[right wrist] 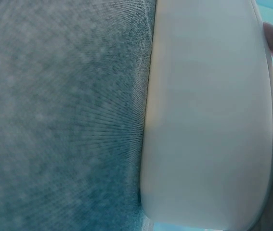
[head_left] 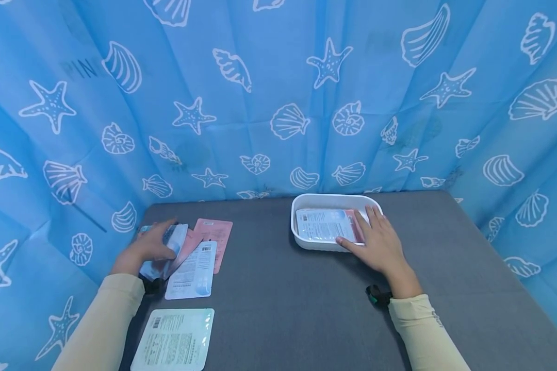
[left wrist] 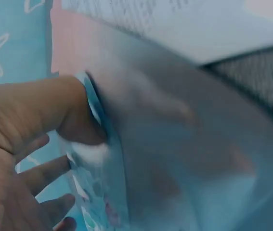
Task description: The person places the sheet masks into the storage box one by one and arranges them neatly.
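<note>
At the left of the table, my left hand (head_left: 150,247) grips a blue packet (head_left: 178,237) with a shiny patterned side. The left wrist view has the thumb and fingers at the edge of this blue packet (left wrist: 95,183). Pink packets (head_left: 220,232) and a white-blue packet (head_left: 192,273) lie beside it, overlapping. My right hand (head_left: 378,239) rests with spread fingers over the right end of a white plastic tray (head_left: 336,198), thumb at its front rim. Inside the tray lies a white-blue packet (head_left: 325,225) over a pink one (head_left: 356,226), partly covered by the hand.
A pale green packet (head_left: 174,337) lies flat near the front left of the grey table (head_left: 297,309). Behind and along both sides hangs a blue curtain (head_left: 260,129) with shells and starfish.
</note>
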The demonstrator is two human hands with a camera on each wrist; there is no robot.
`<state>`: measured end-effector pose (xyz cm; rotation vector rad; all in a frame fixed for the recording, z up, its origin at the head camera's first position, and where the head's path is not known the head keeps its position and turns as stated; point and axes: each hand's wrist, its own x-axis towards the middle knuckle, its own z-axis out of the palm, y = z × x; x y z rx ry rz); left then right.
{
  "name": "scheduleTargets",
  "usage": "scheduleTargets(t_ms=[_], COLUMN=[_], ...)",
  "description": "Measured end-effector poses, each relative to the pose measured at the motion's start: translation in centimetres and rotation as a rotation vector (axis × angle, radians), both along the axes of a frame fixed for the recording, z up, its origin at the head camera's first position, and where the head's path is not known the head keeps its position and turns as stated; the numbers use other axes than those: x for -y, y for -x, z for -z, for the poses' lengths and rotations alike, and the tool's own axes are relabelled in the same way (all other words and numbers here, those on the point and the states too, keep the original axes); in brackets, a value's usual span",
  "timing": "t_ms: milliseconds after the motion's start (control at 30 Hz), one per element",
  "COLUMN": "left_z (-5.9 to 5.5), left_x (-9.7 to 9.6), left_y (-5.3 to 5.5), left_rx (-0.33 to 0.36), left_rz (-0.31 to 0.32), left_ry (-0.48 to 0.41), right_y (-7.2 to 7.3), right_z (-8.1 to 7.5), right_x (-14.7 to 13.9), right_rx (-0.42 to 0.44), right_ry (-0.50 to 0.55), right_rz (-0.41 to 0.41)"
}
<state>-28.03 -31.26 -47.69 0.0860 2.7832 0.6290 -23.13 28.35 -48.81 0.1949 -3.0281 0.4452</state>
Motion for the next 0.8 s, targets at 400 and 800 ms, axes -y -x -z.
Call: scheduleTargets(t_ms=[400,800], left_z=[-0.5,-0.1], left_x=[1.9,1.3], left_y=[-0.8,-2.4], left_rx=[-0.117,-0.196], left_rz=[-0.072,-0.127], left_ry=[0.009,-0.055], right_y=[0.1,-0.1], right_z=[-0.3,-0.1], right_x=[0.1,0.0], right_rx=[0.019,0.017], right_ry=[0.002,0.006], right_rz=[-0.002,0.016])
